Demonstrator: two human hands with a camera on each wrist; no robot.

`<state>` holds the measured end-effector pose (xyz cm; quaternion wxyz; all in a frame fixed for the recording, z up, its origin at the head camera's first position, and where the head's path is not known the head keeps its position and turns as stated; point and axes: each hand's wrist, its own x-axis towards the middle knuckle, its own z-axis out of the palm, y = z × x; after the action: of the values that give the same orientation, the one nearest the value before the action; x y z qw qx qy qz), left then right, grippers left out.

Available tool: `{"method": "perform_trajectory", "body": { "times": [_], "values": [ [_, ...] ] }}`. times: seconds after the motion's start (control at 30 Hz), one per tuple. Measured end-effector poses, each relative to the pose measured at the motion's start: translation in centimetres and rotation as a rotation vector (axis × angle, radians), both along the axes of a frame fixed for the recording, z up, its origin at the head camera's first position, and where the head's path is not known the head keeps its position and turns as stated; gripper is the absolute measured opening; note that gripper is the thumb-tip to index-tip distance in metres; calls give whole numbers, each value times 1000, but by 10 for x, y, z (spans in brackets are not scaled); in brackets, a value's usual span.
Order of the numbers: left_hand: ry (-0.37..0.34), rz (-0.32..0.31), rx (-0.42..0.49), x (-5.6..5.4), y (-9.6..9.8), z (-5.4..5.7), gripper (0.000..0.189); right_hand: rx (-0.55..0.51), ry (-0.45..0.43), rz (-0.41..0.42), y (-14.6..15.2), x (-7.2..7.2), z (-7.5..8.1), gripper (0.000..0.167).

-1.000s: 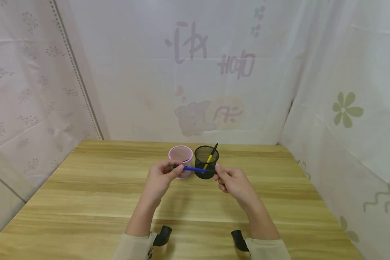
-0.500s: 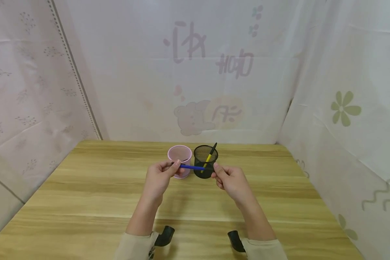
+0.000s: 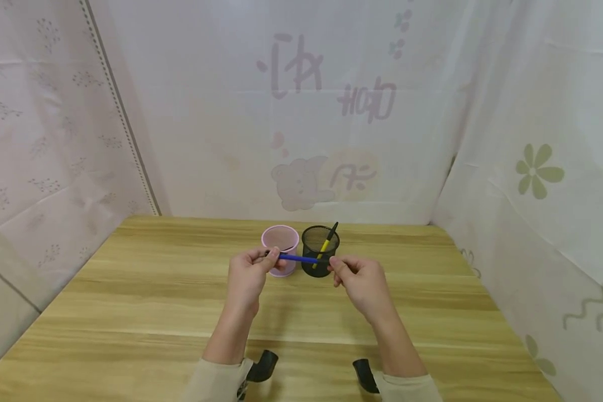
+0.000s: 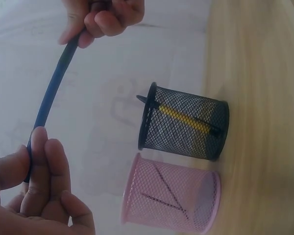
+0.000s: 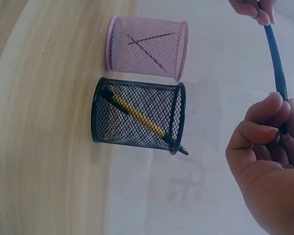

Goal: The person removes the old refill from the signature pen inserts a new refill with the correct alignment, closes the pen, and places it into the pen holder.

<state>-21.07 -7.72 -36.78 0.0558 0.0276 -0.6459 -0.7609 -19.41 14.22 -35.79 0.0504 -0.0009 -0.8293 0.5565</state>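
A blue pen (image 3: 298, 258) with dark ends is held level above the table, in front of two mesh pen holders. My left hand (image 3: 248, 273) pinches its left end between thumb and fingers. At the other end, thumb and fingertips of my right hand (image 3: 363, 285) pinch the dark tip, also seen in the right wrist view. Behind the left hand stands a pink mesh pen holder (image 4: 174, 193) with two thin dark sticks inside. Beside it is a black mesh pen holder (image 5: 137, 115) with a yellow and black pen (image 5: 144, 123) leaning in it.
The wood-grain table (image 3: 181, 312) reaches back to a pale printed curtain (image 3: 206, 139). More curtain hangs on both sides. Black curved pieces (image 3: 264, 365) stick out by the sleeves at both wrists.
Both hands keep hold of the blue pen. The right hand has shifted slightly left, and the pen's left end sits a little higher. The holders have stayed put.
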Motion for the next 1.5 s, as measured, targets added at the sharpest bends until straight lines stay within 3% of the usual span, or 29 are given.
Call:
{"method": "perform_trajectory", "body": {
  "times": [0.4, 0.97, 1.1, 1.37, 1.5],
  "values": [
    [12, -21, 22, 3, 2, 0, 18, 65, 63, -40, 2, 4, 2, 16],
    [11, -26, 11, 2, 4, -1, 16, 30, 68, -25, 4, 2, 2, 7],
    [7, -27, 6, 1, 3, -1, 18, 0, 32, 12, 5, 2, 4, 15],
    [7, -7, -23, 3, 0, 1, 16, -98, -74, 6, 4, -1, 4, 51],
    [20, -11, -35, 5, -2, 1, 15, -97, -75, 6, 4, 0, 1, 55]
  ]
}}
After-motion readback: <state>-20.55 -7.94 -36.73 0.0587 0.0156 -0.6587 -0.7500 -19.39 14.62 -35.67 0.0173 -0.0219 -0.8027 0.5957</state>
